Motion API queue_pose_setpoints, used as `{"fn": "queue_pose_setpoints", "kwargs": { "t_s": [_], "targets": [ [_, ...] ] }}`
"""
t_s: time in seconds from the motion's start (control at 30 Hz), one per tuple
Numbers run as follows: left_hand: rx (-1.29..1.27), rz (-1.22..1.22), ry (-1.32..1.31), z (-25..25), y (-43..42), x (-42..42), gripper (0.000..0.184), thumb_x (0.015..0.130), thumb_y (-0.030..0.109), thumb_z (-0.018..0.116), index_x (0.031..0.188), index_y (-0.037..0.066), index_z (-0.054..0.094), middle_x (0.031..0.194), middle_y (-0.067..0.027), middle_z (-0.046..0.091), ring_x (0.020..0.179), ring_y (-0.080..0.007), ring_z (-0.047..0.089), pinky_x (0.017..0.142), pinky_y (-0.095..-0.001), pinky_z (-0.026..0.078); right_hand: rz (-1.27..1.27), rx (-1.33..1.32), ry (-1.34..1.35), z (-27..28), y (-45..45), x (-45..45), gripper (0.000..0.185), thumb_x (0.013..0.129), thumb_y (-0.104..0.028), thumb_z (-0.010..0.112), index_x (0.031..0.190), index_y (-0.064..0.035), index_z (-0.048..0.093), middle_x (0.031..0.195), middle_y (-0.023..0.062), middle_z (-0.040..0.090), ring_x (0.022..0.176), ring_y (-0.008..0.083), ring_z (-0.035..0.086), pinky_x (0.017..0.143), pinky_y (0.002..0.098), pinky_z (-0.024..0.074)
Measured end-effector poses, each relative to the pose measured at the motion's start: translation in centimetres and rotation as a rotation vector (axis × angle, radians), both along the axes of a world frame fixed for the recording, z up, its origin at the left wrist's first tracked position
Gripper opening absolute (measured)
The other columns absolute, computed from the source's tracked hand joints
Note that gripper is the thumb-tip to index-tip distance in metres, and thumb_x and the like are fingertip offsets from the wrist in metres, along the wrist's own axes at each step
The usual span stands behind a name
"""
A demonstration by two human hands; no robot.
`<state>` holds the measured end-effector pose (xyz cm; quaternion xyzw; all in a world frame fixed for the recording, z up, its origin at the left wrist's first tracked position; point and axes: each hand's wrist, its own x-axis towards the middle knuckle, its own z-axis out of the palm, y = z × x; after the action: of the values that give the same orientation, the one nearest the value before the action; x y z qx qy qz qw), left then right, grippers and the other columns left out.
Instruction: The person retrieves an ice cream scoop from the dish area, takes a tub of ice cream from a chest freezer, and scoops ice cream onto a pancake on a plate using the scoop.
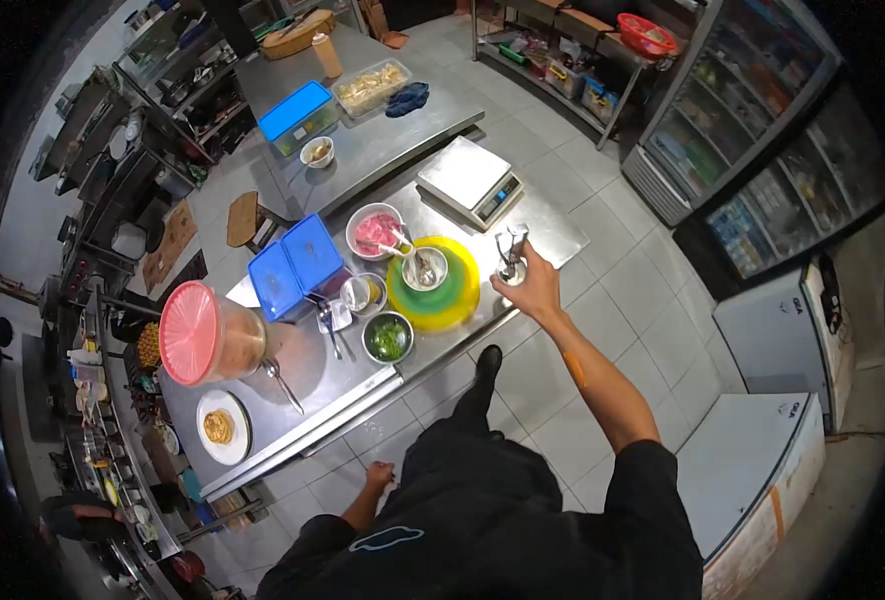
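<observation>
The right hand [530, 285] of the person in black clothing is at the near right part of the long stainless-steel table [557, 238]. Its thumb and fingers are set narrowly around the lower part of a bright silver metal utensil [510, 243], whose exact form is too small to tell. The utensil is near the white-topped digital scale [469, 176] and to the right of the round yellow-and-green board [454, 308].

The left hand [378, 474] is low, beyond the table's near edge and well apart from the tableware. Its fingers are curled; whether it holds anything cannot be told.

On the board rests a small white bowl [412, 281] with a spoon in it. Just beside the board are a white bowl of pink contents [370, 228] and a dark-looking round bowl of chopped greens [389, 338]. Further left are a rectangular container with a blue lid [302, 262] and a large clear tub with a ribbed pink lid [200, 330]. A long metal utensil [283, 386] lies near the tub. A round white plate [235, 456] at the left end bears a golden-brown stack of food [218, 426].
</observation>
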<state>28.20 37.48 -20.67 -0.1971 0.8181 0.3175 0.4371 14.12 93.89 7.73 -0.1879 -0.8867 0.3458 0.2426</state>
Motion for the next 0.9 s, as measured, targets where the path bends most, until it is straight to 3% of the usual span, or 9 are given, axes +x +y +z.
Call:
{"fn": "queue_pose_setpoints", "kwargs": {
  "t_s": [0.07,0.17,0.2,0.27,0.5,0.7,0.8,0.87,0.9],
  "targets": [
    [0.012,-0.996,0.268,0.7,2.2,-0.5,0.030,0.083,0.027,0.070,0.098,0.001,0.070,0.077,-0.0114,0.072,0.066,-0.0276,0.072,0.064,-0.0404,0.057,0.047,0.013,0.001,-1.9,2.1,-4.2,0.065,0.068,-0.034,0.082,0.118,0.0003,0.059,0.097,0.0197,0.071,0.087,0.0393,0.069,0.077,0.0427,0.0567],
    [0.129,-1.261,0.346,-1.4,4.9,-1.5,0.031,0.090,0.028,0.062,0.097,-0.001,0.069,0.078,-0.0135,0.071,0.068,-0.0275,0.071,0.067,-0.0411,0.057,0.128,-0.066,-0.188,-2.1,3.0,-7.8,0.077,0.068,-0.033,0.083,0.130,0.0022,0.055,0.104,0.0217,0.070,0.096,0.0396,0.069,0.083,0.0430,0.0572],
    [0.128,-1.252,0.332,-1.6,6.0,-1.4,0.031,0.090,0.028,0.062,0.097,-0.001,0.069,0.078,-0.0135,0.071,0.068,-0.0275,0.071,0.067,-0.0411,0.057,0.138,-0.074,-0.199,-2.6,3.4,-8.5,0.077,0.068,-0.033,0.083,0.130,0.0022,0.055,0.104,0.0217,0.070,0.096,0.0396,0.069,0.083,0.0430,0.0572],
    [0.067,-0.506,-0.019,-2.4,8.9,-2.6,0.032,0.091,0.029,0.061,0.103,0.000,0.069,0.079,-0.0147,0.070,0.071,-0.0261,0.070,0.067,-0.0424,0.056,0.188,-0.093,-0.199,-4.2,4.3,-10.3,0.078,0.067,-0.033,0.084,0.131,0.0011,0.055,0.107,0.0223,0.070,0.097,0.0393,0.069,0.085,0.0437,0.0567],
    [0.143,-0.114,-0.030,0.8,14.5,-5.0,0.037,0.091,0.036,0.062,0.112,0.006,0.065,0.086,-0.0087,0.069,0.077,-0.0239,0.067,0.066,-0.0412,0.052,0.291,-0.043,-0.272,-4.8,5.3,-12.0,0.076,0.068,-0.033,0.084,0.129,-0.0017,0.053,0.115,0.0194,0.066,0.099,0.0377,0.067,0.084,0.0450,0.0560],
    [0.130,-0.116,-0.202,1.7,16.8,-7.8,0.035,0.092,0.035,0.061,0.112,0.007,0.062,0.084,-0.0075,0.065,0.076,-0.0228,0.064,0.066,-0.0435,0.050,0.290,-0.119,-0.319,-4.0,5.7,-11.4,0.100,0.065,-0.030,0.089,0.144,-0.0057,0.032,0.134,0.0220,0.046,0.098,0.0455,0.064,0.082,0.0516,0.0553],
    [0.146,-0.264,-0.121,2.7,17.6,-9.4,0.031,0.093,0.033,0.060,0.111,0.008,0.062,0.084,-0.0090,0.066,0.075,-0.0219,0.063,0.065,-0.0425,0.050,0.320,-0.171,-0.422,-3.1,6.7,-9.2,0.102,0.070,-0.032,0.084,0.149,-0.0039,0.026,0.135,0.0229,0.045,0.100,0.0445,0.064,0.084,0.0525,0.0544],
    [0.307,-1.238,0.679,-0.8,15.2,-10.6,0.029,0.093,0.032,0.060,0.110,0.009,0.064,0.081,-0.0110,0.066,0.070,-0.0236,0.063,0.065,-0.0446,0.051,0.357,-0.253,-0.466,-2.7,8.3,-5.7,0.094,0.079,-0.034,0.075,0.152,-0.0038,0.025,0.132,0.0242,0.049,0.103,0.0421,0.064,0.087,0.0508,0.0539],
    [0.327,-1.177,0.492,-1.4,16.2,-11.7,0.029,0.093,0.032,0.060,0.110,0.009,0.064,0.081,-0.0109,0.066,0.070,-0.0237,0.063,0.065,-0.0444,0.051,0.307,-0.227,-0.345,-4.5,8.7,-3.2,0.082,0.082,-0.035,0.072,0.148,-0.0066,0.033,0.126,0.0226,0.054,0.102,0.0419,0.064,0.085,0.0499,0.0542]
  ]
}}
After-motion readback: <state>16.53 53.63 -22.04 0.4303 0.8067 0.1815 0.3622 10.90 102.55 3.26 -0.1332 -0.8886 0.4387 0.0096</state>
